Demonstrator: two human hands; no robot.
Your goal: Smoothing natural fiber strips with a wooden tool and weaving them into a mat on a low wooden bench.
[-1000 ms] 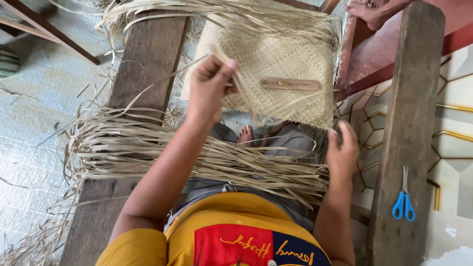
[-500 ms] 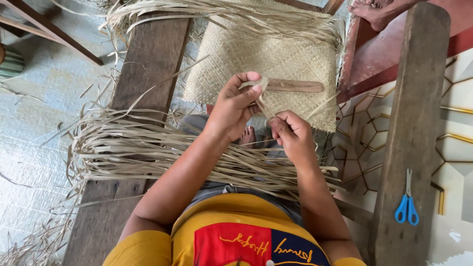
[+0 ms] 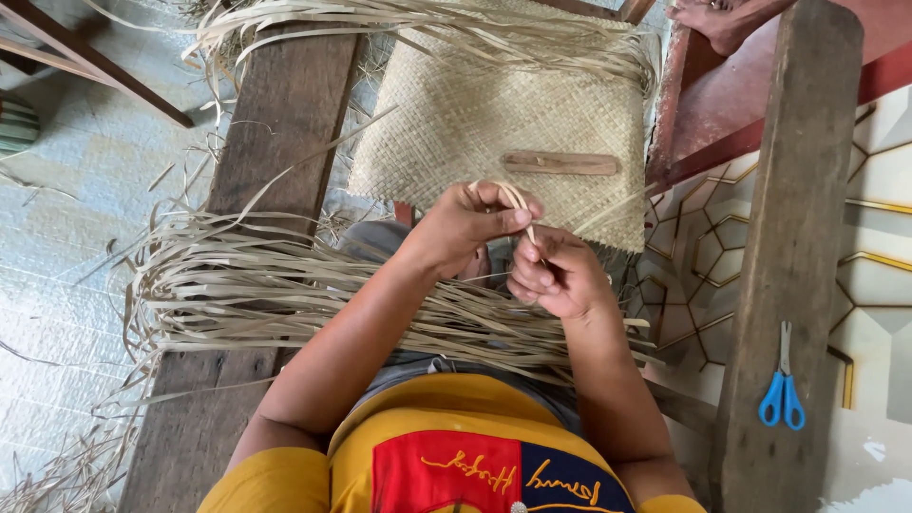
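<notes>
While both hands pinch one pale strip (image 3: 521, 204) just above the lap, left hand (image 3: 470, 228) and right hand (image 3: 554, 275) each in a closed grip, the mat (image 3: 494, 114) looks largely woven, with a loose bundle (image 3: 285, 294) unused.

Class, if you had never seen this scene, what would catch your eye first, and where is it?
First, the two hands meeting mid-frame: the left hand and right hand pinch one pale straw strip between them. Behind them lies a woven straw mat with a small wooden stick on it. Blue-handled scissors rest on the plank at right.
</notes>
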